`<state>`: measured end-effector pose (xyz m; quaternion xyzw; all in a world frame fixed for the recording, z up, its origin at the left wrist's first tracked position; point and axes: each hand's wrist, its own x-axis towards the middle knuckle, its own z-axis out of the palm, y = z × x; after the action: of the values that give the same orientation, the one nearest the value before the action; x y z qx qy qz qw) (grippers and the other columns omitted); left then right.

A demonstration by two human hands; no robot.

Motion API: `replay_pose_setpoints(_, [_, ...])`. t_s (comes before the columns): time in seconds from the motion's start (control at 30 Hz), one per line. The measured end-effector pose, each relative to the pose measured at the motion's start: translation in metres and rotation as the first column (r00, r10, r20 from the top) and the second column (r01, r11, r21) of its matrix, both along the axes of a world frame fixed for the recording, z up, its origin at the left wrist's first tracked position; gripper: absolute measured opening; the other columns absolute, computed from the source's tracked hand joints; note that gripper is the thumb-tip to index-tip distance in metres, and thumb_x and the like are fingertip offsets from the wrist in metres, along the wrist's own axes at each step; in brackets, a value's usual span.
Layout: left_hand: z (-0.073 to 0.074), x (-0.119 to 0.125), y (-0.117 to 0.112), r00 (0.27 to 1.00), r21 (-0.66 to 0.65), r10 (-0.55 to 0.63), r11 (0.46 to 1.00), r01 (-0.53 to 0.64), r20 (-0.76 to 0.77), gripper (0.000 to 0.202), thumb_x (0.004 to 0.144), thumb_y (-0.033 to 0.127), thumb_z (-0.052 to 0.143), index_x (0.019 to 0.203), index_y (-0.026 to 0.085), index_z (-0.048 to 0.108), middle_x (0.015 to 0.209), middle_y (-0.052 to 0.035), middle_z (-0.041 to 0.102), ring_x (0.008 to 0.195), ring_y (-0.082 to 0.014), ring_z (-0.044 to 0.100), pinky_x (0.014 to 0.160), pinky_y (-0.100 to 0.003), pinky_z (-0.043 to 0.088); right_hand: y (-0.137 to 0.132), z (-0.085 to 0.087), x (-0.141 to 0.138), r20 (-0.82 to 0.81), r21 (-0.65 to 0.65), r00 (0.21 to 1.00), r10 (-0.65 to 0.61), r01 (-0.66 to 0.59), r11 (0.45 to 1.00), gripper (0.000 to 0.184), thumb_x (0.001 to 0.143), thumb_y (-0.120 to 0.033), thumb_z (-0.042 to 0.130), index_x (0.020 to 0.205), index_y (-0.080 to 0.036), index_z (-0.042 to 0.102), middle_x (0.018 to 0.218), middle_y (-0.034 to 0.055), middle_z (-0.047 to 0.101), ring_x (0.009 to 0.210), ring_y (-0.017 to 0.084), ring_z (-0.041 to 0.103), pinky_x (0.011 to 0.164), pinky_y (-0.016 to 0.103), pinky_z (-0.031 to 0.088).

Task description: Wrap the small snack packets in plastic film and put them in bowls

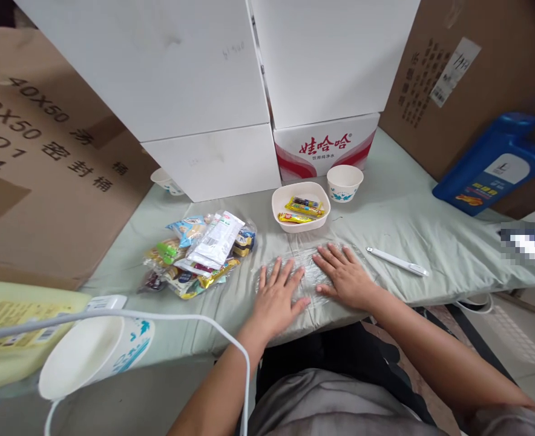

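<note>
Both my hands lie flat on a clear plastic bag near the table's front edge. My left hand is open, fingers spread, on the bag's left part. On its right part rests my right hand, also open with fingers spread. Just beyond them stands a cream plastic bowl with several yellow-wrapped snack sticks in it. To the right of my right hand lies a white utility knife. A pile of packaged snacks sits left of my left hand.
White boxes are stacked at the back, with a paper cup before them. Cardboard boxes flank the table. A blue bottle stands at right. At front left are a yellowish bottle, a large paper cup and a white cable.
</note>
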<state>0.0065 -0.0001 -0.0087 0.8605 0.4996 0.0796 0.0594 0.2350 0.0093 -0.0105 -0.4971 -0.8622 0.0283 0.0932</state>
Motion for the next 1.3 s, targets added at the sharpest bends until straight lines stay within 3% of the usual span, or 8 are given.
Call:
replay_pose_setpoints(0.17, [-0.002,-0.050,-0.006,0.986,0.149,0.161,0.975,-0.167,0.047,0.058,0.089,0.047,0.053,0.139,0.017,0.048,0.150,-0.0177,0.039,0.142,-0.0394,0.028,0.112,-0.063,0.024,-0.016,-0.012,0.040,0.006,0.067,0.987,-0.161,0.160,0.985,0.082,0.086,-0.071,0.045,0.148,-0.017,0.036,0.155,0.0167,0.032,0.145,0.036,0.019,0.114,0.060,0.018])
replay_pose_setpoints(0.27, [0.002,-0.064,-0.025,0.993,0.189,-0.008,0.982,-0.015,0.120,0.046,0.087,0.044,0.058,0.125,0.017,0.058,0.138,-0.0155,0.052,0.136,-0.0347,0.038,0.110,-0.054,0.036,-0.043,-0.010,0.060,-0.041,0.104,0.999,-0.012,0.016,0.994,0.080,0.084,-0.066,0.054,0.145,-0.017,0.040,0.152,0.0156,0.038,0.144,0.034,0.024,0.115,0.055,0.023])
replay_pose_setpoints(0.37, [0.004,-0.067,-0.043,0.972,0.144,-0.169,0.979,0.147,0.161,0.036,0.082,0.035,0.066,0.114,0.019,0.061,0.125,-0.0112,0.061,0.125,-0.0298,0.050,0.104,-0.046,0.046,-0.069,-0.009,0.067,-0.120,0.105,0.991,0.060,-0.047,0.993,0.052,0.089,-0.042,0.059,0.136,-0.020,0.050,0.140,0.0125,0.053,0.133,0.030,0.043,0.107,0.049,0.038])
replay_pose_setpoints(0.47, [0.004,-0.070,-0.052,0.943,0.150,-0.224,0.970,0.191,0.246,0.020,0.085,0.023,0.062,0.105,0.020,0.064,0.117,-0.0087,0.066,0.121,-0.0256,0.055,0.101,-0.042,0.049,-0.086,-0.007,0.068,-0.236,0.116,0.971,0.051,-0.024,0.993,0.026,0.092,-0.022,0.054,0.117,-0.023,0.063,0.122,0.0088,0.065,0.115,0.025,0.056,0.095,0.044,0.047])
replay_pose_setpoints(0.57, [0.007,-0.077,-0.053,0.903,0.107,-0.230,0.973,0.204,0.364,0.012,0.089,0.016,0.055,0.092,0.021,0.065,0.109,-0.0060,0.069,0.117,-0.0211,0.058,0.097,-0.037,0.051,-0.090,-0.002,0.070,-0.372,0.086,0.927,0.053,-0.022,0.996,0.017,0.093,-0.020,0.051,0.103,-0.023,0.066,0.106,0.0071,0.069,0.102,0.022,0.061,0.088,0.040,0.050])
replay_pose_setpoints(0.8, [0.015,-0.067,-0.021,0.892,0.014,0.085,0.995,-0.101,0.445,0.019,0.093,0.025,0.046,0.095,0.020,0.064,0.088,-0.0028,0.071,0.077,-0.0155,0.068,0.072,-0.027,0.055,-0.060,0.008,0.062,-0.457,-0.094,0.842,-0.286,0.275,0.957,0.027,0.098,-0.032,0.040,0.098,-0.022,0.066,0.094,0.0052,0.071,0.085,0.020,0.067,0.073,0.031,0.052])
replay_pose_setpoints(0.93, [0.008,-0.050,0.008,0.919,0.092,0.205,0.964,-0.249,0.338,0.021,0.090,0.024,0.046,0.096,0.020,0.066,0.093,-0.0050,0.073,0.084,-0.0192,0.068,0.076,-0.030,0.053,-0.033,0.005,0.052,-0.318,-0.044,0.839,-0.441,0.451,0.891,0.029,0.095,-0.034,0.041,0.093,-0.022,0.067,0.091,0.0049,0.073,0.081,0.021,0.068,0.067,0.031,0.048])
replay_pose_setpoints(1.3, [0.001,-0.042,0.018,0.935,0.149,0.322,0.927,-0.343,0.151,0.022,0.093,0.025,0.046,0.094,0.020,0.067,0.095,-0.0059,0.070,0.081,-0.0196,0.066,0.070,-0.028,0.047,-0.004,0.006,0.041,-0.218,0.042,0.842,-0.492,0.512,0.858,0.032,0.098,-0.035,0.039,0.094,-0.021,0.067,0.087,0.0055,0.074,0.077,0.021,0.068,0.062,0.029,0.041])
